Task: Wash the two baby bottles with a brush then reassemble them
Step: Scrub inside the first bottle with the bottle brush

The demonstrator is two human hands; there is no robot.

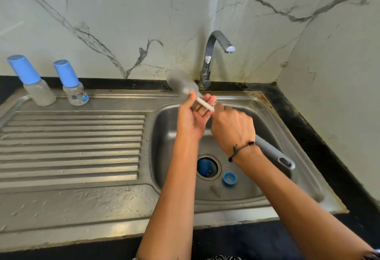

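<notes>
Two capped baby bottles (30,81) (71,83) stand upright at the drainboard's (72,144) back edge, ribs below them bare. Over the sink (174,116), the left hand (193,116) pinches a bottle brush (183,84) near its head, the right hand (232,128) curls round the handle; head points up-left. A blue ring (229,178) lies in the basin

We are looking through one head-worn camera, facing forward and down. We are standing close over the sink (236,194), with the wall (123,23) rising just behind it.
</notes>
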